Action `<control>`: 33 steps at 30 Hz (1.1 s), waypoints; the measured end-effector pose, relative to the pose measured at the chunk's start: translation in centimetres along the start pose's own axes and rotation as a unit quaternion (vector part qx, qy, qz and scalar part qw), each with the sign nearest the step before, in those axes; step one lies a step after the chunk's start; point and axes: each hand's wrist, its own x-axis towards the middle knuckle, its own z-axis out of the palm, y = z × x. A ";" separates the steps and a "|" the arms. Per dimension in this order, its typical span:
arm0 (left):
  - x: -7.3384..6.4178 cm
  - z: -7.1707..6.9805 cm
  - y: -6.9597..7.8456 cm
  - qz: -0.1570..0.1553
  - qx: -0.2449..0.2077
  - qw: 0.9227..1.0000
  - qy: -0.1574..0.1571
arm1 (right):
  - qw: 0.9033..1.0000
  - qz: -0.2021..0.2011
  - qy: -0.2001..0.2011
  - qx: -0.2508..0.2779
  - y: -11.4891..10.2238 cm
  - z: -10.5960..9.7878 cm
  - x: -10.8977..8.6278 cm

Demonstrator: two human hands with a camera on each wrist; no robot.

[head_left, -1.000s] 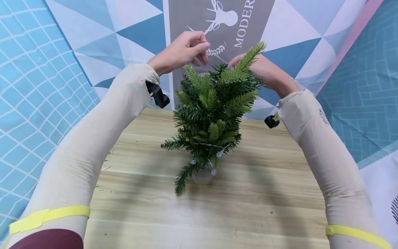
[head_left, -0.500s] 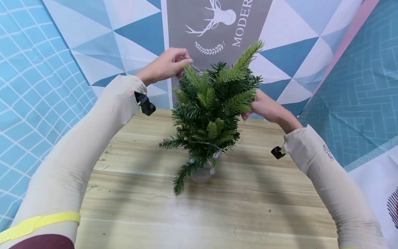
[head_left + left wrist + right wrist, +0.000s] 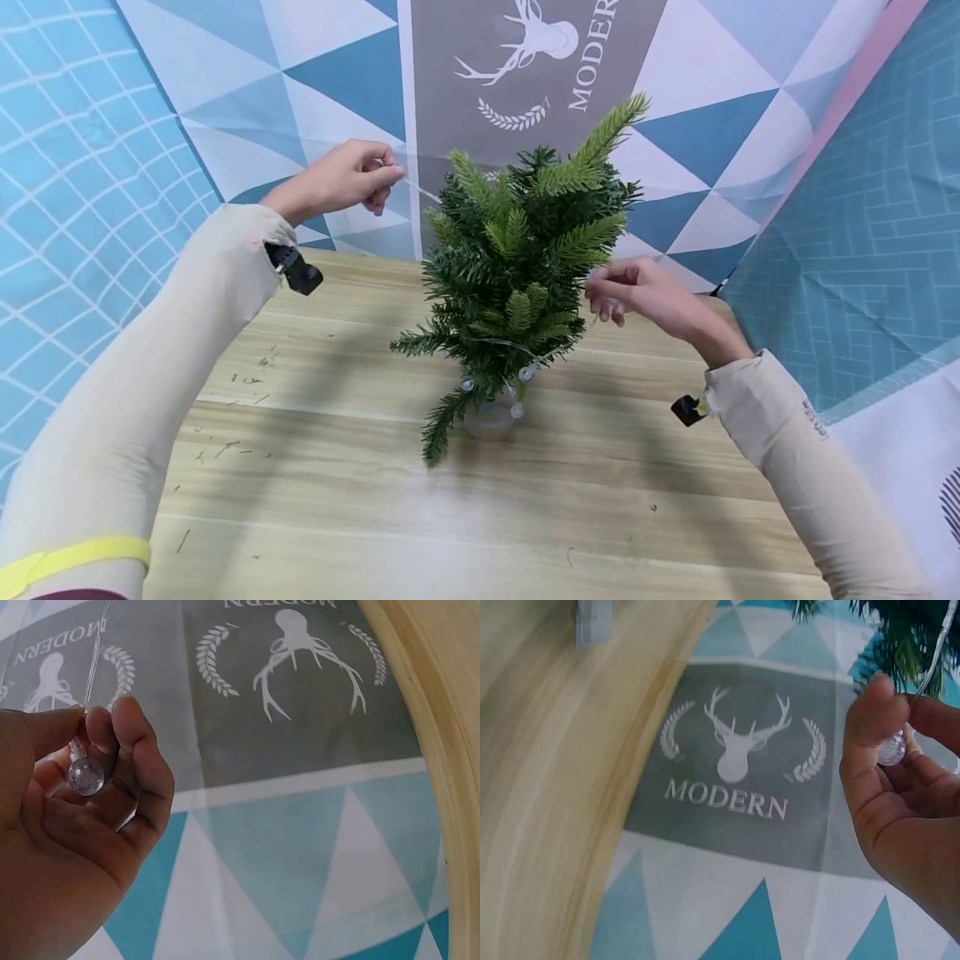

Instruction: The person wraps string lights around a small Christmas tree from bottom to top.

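Note:
A small artificial Christmas tree stands upright on the table, with part of a clear string of lights wound round its lower branches. Left of the treetop, my left hand pinches the light string; its taut wire runs back behind the tree. In the left wrist view a clear ball bulb hangs inside that hand's curled fingers. To the tree's right, my right hand pinches another stretch of the string close to the branches. Its bulb shows beneath the thumb in the right wrist view.
The wooden table bears scattered green needle bits on its left side. A patterned cloth with a deer print hangs right behind the tree. Blue sheets enclose both sides.
My left hand has moved left and down from above the treetop, drawing the string out. My right hand has come down from behind the top to the tree's right side.

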 end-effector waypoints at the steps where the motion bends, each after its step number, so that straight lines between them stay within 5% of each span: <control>1: -0.3 0.0 -0.2 -0.001 0.006 1.000 -0.001 | 1.000 -0.005 -0.009 0.003 0.1 0.3 -0.1; 5: -1.1 0.2 -0.9 0.002 0.018 1.000 -0.002 | 0.999 -0.010 -0.024 0.024 0.2 1.4 -0.6; 9: -1.8 0.0 -1.4 0.001 0.011 1.000 0.004 | 0.993 0.012 -0.004 0.116 0.0 2.2 -0.8; 13: -3.0 -0.7 -2.1 -0.008 0.000 1.000 0.023 | 0.971 0.010 0.019 0.237 -0.4 2.8 -0.9; 19: -5.0 -0.9 -3.2 -0.029 -0.027 0.998 0.044 | 0.937 0.002 0.070 0.342 -1.5 4.3 -0.7; 24: -6.4 -0.1 -4.0 -0.051 -0.020 0.996 0.063 | 0.926 -0.007 0.150 0.345 -2.6 5.6 -0.2; 30: -6.8 1.1 -4.8 -0.058 0.068 0.989 0.118 | 0.915 -0.054 0.255 0.307 -2.8 6.6 1.3; 33: -7.1 1.7 -5.1 -0.048 0.111 0.985 0.126 | 0.923 -0.042 0.286 0.253 -2.5 6.7 1.7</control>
